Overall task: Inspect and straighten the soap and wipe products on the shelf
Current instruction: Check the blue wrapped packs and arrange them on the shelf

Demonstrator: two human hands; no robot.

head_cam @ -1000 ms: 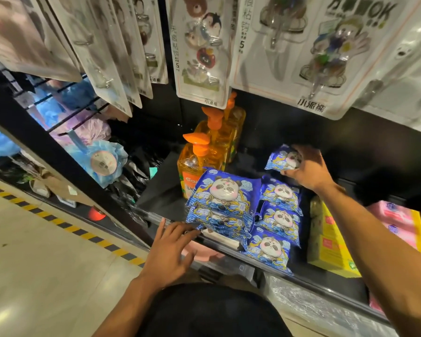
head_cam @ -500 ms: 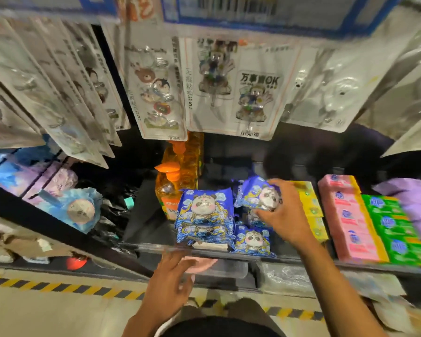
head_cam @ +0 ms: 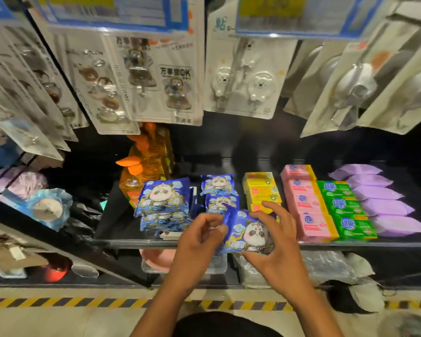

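Blue panda-print wipe pack (head_cam: pixel 247 233) is off the shelf (head_cam: pixel 131 243), held just in front of its front lip, low centre of the head view. It is tilted, with its top corner toward 11 o'clock.

Right hand (head_cam: pixel 282 251) grips it from 3 o'clock: fingers curled over the top edge, thumb under the bottom edge. Left hand (head_cam: pixel 199 239) sits at the pack's 9 o'clock, fingers curled, thumb tip on the pack's left edge. Reads as a pinch.

Positions below are relative to the held pack.

- 10 o'clock: big packs (head_cam: pixel 164 205) in the same print, stacked at the shelf front, faces toward the camera.
- 12 o'clock: two small packs (head_cam: pixel 218 184) in a column running front to back. The nearer one is partly hidden by the held pack.
- 11 o'clock, further back: orange pump bottles (head_cam: pixel 144 166) lined up behind the big packs.
- 1 o'clock: yellow soap boxes (head_cam: pixel 261 188) in a front-to-back row, front end hidden by the right fingers.
- 2 o'clock: pink soap bars (head_cam: pixel 306 205) in a row just beside the yellow ones, with green soap bars (head_cam: pixel 345 207) touching their right side.
- 3 o'clock, far right: purple packs (head_cam: pixel 377 198) in an overlapping row.

Elsewhere in the frame:

- 12 o'clock, top: hook cards (head_cam: pixel 241 81) hang over the shelf.
- 9 o'clock, far left: light blue bath puff (head_cam: pixel 46 207) on the neighbouring rack.
- Below the shelf lip, under the left hand: pink tub (head_cam: pixel 156 260), partly hidden.
- 6 o'clock: yellow-black floor tape (head_cam: pixel 58 302) runs along the base.
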